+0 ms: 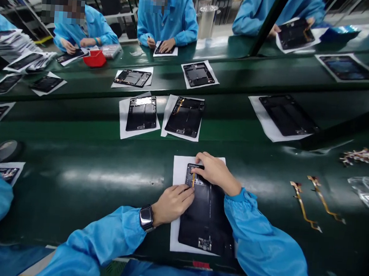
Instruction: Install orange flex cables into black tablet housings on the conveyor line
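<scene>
left hand and right hand at a narrow orange ribbon cable on a black rectangular tablet body

a short strip of red tape marks the near edge of the green, glossy desk. the shiny blue fabric sleeves reach in from both sides, the right one partly covering the tablet body, which lies flat on a white paper sheet directly before the person. a dark square-faced wristwatch sits on the left wrist.

the ribbon cable lies near the tablet body's far left corner. the left hand's fingers are bunched, tips at the cable's near end; the right hand arches over the far end, thumb beside the cable, index finger bent toward the far edge. i cannot tell whether either hand's fingers are pinching it.

to the right, two loose orange ribbon cables with brownish ends lie side by side, near a clear crumpled plastic bag and, farther back, a tangled heap of small pale and reddish parts.

beyond the hands, two black tablet bodies on white sheets lie side by side. across the desk, co-workers in blue jackets handle similar pieces; a red plastic bin stands by the left one.
</scene>
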Motion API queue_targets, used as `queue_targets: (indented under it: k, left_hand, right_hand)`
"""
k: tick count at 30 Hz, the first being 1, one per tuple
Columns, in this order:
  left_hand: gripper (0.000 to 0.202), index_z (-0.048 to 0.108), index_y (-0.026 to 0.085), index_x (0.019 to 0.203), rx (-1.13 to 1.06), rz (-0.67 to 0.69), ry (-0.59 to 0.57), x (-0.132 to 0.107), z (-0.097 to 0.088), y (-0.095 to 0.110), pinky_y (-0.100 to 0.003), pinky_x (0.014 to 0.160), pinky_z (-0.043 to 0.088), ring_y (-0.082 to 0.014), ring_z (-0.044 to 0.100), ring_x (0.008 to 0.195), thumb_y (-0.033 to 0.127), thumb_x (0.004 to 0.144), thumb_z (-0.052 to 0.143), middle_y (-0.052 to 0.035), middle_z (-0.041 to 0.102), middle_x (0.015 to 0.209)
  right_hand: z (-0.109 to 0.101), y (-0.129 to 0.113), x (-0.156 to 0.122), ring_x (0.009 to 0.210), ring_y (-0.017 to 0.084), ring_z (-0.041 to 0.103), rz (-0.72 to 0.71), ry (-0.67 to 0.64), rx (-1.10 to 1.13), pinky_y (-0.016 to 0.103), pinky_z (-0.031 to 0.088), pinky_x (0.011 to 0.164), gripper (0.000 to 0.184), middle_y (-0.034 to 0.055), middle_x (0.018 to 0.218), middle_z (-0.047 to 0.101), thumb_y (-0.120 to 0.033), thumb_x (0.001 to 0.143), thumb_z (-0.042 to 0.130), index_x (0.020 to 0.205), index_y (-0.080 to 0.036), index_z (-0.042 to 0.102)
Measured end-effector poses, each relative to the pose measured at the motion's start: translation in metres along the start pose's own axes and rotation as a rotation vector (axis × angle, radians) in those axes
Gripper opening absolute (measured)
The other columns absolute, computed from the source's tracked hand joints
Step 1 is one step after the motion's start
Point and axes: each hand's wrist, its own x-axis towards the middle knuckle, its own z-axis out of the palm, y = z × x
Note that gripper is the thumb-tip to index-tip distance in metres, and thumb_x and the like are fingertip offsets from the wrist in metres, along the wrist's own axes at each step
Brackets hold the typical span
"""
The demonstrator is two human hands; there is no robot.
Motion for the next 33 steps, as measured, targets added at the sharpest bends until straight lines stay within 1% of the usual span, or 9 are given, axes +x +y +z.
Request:
queue_targets:
  k: [3,7,11,13,15,19,22,28,33]
  left_hand:
    - [0.021,0.064,0.01,0.101,-0.001,0.006,0.021,0.0024,-0.0035,-0.0004,-0.031,0.077,0.054,-0.0209,0.064,0.102,0.012,0.098,0.044,-0.0109,0.069,0.115]
    - [0.022,0.064,0.011,0.106,-0.037,-0.011,0.061,0.0017,-0.0048,-0.0013,-0.03,0.077,0.054,-0.019,0.064,0.1,0.013,0.098,0.043,-0.0099,0.069,0.114]
    - [0.019,0.063,0.012,0.109,-0.086,-0.042,0.133,0.0,-0.0034,-0.0022,-0.03,0.081,0.054,-0.0192,0.064,0.102,0.013,0.097,0.048,-0.008,0.069,0.115]
    - [0.018,0.063,0.012,0.109,-0.094,-0.039,0.145,0.0004,-0.003,-0.0022,-0.03,0.081,0.054,-0.0195,0.064,0.101,0.012,0.096,0.05,-0.0074,0.069,0.116]
    - [0.018,0.063,0.011,0.108,-0.089,-0.033,0.131,0.0014,-0.0031,-0.0018,-0.03,0.081,0.054,-0.02,0.064,0.102,0.013,0.096,0.05,-0.0075,0.069,0.116]
    - [0.02,0.064,0.011,0.104,-0.038,-0.005,0.039,0.0027,-0.0035,-0.0004,-0.032,0.083,0.053,-0.022,0.062,0.109,0.012,0.098,0.045,-0.0099,0.068,0.118]
    - [0.021,0.064,0.01,0.105,-0.016,0.001,-0.015,0.0024,-0.0033,0.0002,-0.033,0.084,0.052,-0.0225,0.061,0.111,0.012,0.098,0.043,-0.0119,0.067,0.12]
    - [0.02,0.063,0.008,0.105,-0.026,0.012,-0.018,0.0017,-0.0023,0.0005,-0.034,0.084,0.052,-0.0243,0.061,0.111,0.011,0.097,0.045,-0.0125,0.066,0.12]
    - [0.021,0.063,0.009,0.106,-0.033,0.007,-0.065,0.0019,-0.003,0.0008,-0.034,0.084,0.052,-0.0242,0.061,0.112,0.012,0.098,0.044,-0.0139,0.066,0.121]
  right_hand:
    - [0.0001,-0.0002,-0.0001,0.076,0.018,0.059,-0.002,0.006,-0.01,0.028,0.031,0.061,0.026,0.0012,0.093,0.059,-0.036,0.084,0.071,0.095,-0.022,0.053]
    - [0.0014,0.001,0.0004,0.075,0.018,0.059,0.012,0.002,-0.008,0.029,0.031,0.061,0.027,0.0014,0.094,0.059,-0.038,0.083,0.071,0.096,-0.022,0.054]
    - [0.0033,0.0025,0.0003,0.074,0.017,0.058,0.002,0.014,-0.001,0.028,0.03,0.06,0.027,0.0011,0.094,0.059,-0.038,0.083,0.071,0.096,-0.022,0.053]
    - [0.0034,0.0025,-0.0001,0.073,0.017,0.058,-0.001,0.021,-0.002,0.028,0.03,0.06,0.027,0.001,0.093,0.059,-0.038,0.084,0.071,0.096,-0.022,0.053]
    - [0.003,0.0021,-0.0004,0.072,0.017,0.057,0.002,0.022,-0.006,0.028,0.029,0.059,0.027,0.0007,0.093,0.058,-0.038,0.084,0.071,0.095,-0.022,0.053]
    - [0.0019,0.0016,-0.0006,0.072,0.017,0.057,0.009,0.018,-0.01,0.029,0.029,0.059,0.027,0.0007,0.093,0.058,-0.037,0.083,0.072,0.096,-0.022,0.053]
    - [0.0018,0.0018,-0.0005,0.074,0.017,0.058,0.011,0.014,-0.005,0.029,0.03,0.06,0.027,0.0011,0.094,0.059,-0.037,0.083,0.072,0.096,-0.022,0.053]
    - [0.0014,0.0014,-0.0002,0.074,0.017,0.058,0.012,0.015,-0.01,0.029,0.029,0.059,0.027,0.001,0.094,0.059,-0.038,0.083,0.072,0.096,-0.022,0.053]
    - [0.0013,0.0008,-0.0001,0.073,0.017,0.058,0.02,0.003,-0.008,0.029,0.029,0.059,0.027,0.0013,0.094,0.059,-0.038,0.084,0.071,0.096,-0.022,0.053]
